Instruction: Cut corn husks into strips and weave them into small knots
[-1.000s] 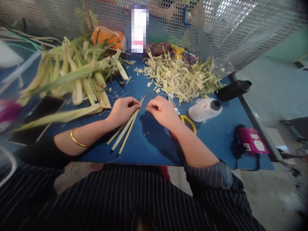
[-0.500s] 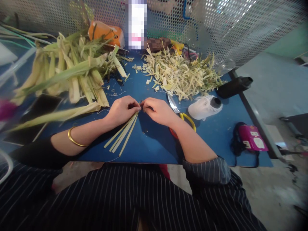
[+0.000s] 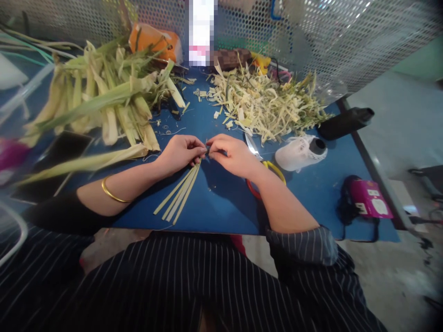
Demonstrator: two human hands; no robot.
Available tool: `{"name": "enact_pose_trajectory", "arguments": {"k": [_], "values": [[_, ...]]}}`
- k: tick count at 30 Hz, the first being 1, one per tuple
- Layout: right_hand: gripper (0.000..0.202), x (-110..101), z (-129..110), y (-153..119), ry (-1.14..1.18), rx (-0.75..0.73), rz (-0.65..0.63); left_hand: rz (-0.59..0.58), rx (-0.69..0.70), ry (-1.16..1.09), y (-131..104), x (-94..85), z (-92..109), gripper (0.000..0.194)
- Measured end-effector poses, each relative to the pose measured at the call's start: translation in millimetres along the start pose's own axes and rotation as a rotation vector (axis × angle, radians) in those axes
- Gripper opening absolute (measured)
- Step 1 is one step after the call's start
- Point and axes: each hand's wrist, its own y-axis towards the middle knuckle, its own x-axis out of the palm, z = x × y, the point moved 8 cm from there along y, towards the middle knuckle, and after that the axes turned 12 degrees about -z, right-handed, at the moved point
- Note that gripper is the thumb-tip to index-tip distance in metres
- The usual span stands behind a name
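My left hand (image 3: pixel 182 154) pinches the upper end of several narrow pale green strips (image 3: pixel 182 193), which fan out down toward the table's front edge. Close beside it, my right hand (image 3: pixel 230 154) has its fingers pressed together at the strips' top; what lies between those fingertips is too small to make out. Scissors (image 3: pixel 253 146) with yellow and red handles lie partly under my right forearm. To their right, a white-wrapped thread cone (image 3: pixel 300 153) rests on its side, a thin thread running from it toward the scissors.
Husks (image 3: pixel 107 99) are heaped at the back left, shredded strips (image 3: pixel 263 103) at the back right. An orange package (image 3: pixel 155 41) stands behind. A black bottle-like object (image 3: pixel 346 123) and magenta box (image 3: pixel 372 198) lie near the blue table's (image 3: pixel 228 212) right edge.
The view has shifted slightly. My left fingers have changed their pose at the strips' top, and more fingertips show below the thumb. My right fingertips have drawn slightly away from the left ones.
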Motion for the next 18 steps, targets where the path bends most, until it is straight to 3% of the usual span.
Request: {"name": "enact_pose_trajectory", "arguments": {"k": [7,18], "values": [[0.013,-8,2,-2,-0.014,0.052,0.075,0.060,-0.096,-0.177,4,-10.6,-9,0.013],[0.010,-14,0,-6,0.015,0.067,0.232,-0.009,-0.112,-0.012,5,-2.9,-6,0.006]]}}
